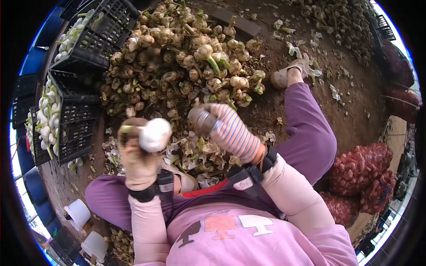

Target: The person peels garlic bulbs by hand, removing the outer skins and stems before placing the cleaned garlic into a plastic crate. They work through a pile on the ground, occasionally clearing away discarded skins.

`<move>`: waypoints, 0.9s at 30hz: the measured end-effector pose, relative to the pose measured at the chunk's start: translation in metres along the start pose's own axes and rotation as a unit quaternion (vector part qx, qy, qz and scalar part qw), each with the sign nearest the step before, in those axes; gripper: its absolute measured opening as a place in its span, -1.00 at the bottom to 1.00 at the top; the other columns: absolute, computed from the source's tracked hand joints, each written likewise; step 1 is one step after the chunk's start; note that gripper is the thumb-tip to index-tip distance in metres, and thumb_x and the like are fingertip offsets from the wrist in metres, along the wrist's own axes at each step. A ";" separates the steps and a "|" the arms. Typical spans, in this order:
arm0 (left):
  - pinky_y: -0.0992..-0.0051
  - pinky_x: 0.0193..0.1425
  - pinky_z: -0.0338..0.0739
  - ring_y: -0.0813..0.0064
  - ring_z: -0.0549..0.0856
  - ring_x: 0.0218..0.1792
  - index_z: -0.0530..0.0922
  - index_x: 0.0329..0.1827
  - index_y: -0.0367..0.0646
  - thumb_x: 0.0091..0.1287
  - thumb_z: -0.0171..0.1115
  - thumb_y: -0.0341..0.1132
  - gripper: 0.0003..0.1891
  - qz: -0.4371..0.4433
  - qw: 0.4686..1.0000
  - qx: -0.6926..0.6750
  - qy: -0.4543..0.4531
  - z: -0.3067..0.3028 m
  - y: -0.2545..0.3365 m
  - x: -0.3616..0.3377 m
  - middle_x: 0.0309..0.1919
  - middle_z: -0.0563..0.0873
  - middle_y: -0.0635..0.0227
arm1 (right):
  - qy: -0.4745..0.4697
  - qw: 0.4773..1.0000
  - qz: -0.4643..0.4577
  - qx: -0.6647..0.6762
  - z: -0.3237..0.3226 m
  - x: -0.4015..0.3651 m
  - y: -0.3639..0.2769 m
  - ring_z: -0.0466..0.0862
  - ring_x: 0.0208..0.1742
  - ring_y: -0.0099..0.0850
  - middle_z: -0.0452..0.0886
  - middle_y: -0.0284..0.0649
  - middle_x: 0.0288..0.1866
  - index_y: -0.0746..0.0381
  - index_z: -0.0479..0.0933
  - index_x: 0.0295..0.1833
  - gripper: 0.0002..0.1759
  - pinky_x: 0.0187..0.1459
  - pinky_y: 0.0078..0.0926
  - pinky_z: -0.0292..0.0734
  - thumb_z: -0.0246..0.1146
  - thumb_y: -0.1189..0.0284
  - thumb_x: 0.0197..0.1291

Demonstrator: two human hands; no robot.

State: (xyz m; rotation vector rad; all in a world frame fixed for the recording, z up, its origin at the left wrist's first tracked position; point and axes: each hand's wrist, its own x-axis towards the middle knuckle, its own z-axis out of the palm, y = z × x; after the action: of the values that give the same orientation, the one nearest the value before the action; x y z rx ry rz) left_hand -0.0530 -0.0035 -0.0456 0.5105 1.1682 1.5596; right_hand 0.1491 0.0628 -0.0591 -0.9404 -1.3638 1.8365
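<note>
My left hand (140, 166), in a soiled work glove, grips a peeled white garlic bulb (155, 135); its short pale stem points left across the fingers. To its right, my right hand (228, 128) wears a striped glove with a dark finger part. Its fingers are curled and blurred by motion, so anything inside them is hidden. The hands are apart. Just beyond them lies a big heap of unpeeled garlic (168, 66) with soil on the skins. Stripped garlic skins (195, 153) litter the ground below and between my hands.
Black plastic crates (80, 128) holding white garlic bulbs (48, 119) stand at the left. Red mesh sacks (359, 166) sit at the right. White buckets (77, 213) are at the lower left. A board (237, 23) lies behind the heap. My legs spread around the work area.
</note>
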 end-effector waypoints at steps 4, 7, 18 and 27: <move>0.52 -0.23 0.59 0.45 0.64 -0.26 0.41 0.10 -0.22 0.21 0.18 -0.23 -0.58 0.093 0.954 -0.282 0.038 -0.051 0.073 0.052 -0.13 0.62 0.23 | 0.119 0.972 0.066 0.194 -0.017 -0.001 -0.003 0.51 -0.47 -0.56 0.44 -0.42 -0.52 0.25 0.50 -0.23 -0.73 -0.38 -0.59 0.44 0.11 0.24 0.31; 0.63 -0.33 0.54 0.51 0.61 -0.33 0.43 0.01 -0.39 0.14 0.19 -0.30 -0.58 0.146 0.879 -0.448 -0.068 -0.064 0.121 0.084 -0.19 0.63 0.20 | 0.164 0.968 0.033 0.186 -0.020 -0.009 -0.021 0.47 -0.51 -0.46 0.33 -0.43 -0.59 0.19 0.45 -0.37 -0.61 -0.36 -0.48 0.40 0.03 0.11 0.35; 0.25 0.13 0.47 0.12 0.59 0.04 0.45 0.18 0.06 0.08 0.37 -0.23 -0.45 -0.193 0.651 0.718 -0.157 0.016 -0.267 0.077 0.06 0.57 0.11 | 0.231 0.915 -0.055 0.327 -0.032 -0.023 -0.047 0.62 -0.20 -0.43 0.56 -0.23 -0.17 0.21 0.38 0.04 -0.70 -0.22 -0.53 0.57 0.10 0.61 0.17; 0.64 -0.25 0.52 0.63 0.55 -0.32 0.11 0.46 0.10 0.20 0.19 -0.52 -0.25 -0.147 0.891 0.317 -0.291 0.027 -0.123 0.066 -0.23 0.64 0.39 | 0.152 0.967 0.008 0.207 -0.042 -0.022 -0.040 0.43 -0.42 -0.67 0.47 -0.43 -0.43 0.25 0.47 -0.15 -0.79 -0.37 -0.71 0.33 0.15 0.31 0.28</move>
State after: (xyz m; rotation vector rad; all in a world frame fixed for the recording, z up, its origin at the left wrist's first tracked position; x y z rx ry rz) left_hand 0.0070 0.0613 -0.1575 1.0881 1.1828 0.6518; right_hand 0.1994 0.0753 -0.0249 -0.9581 -0.7510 1.8034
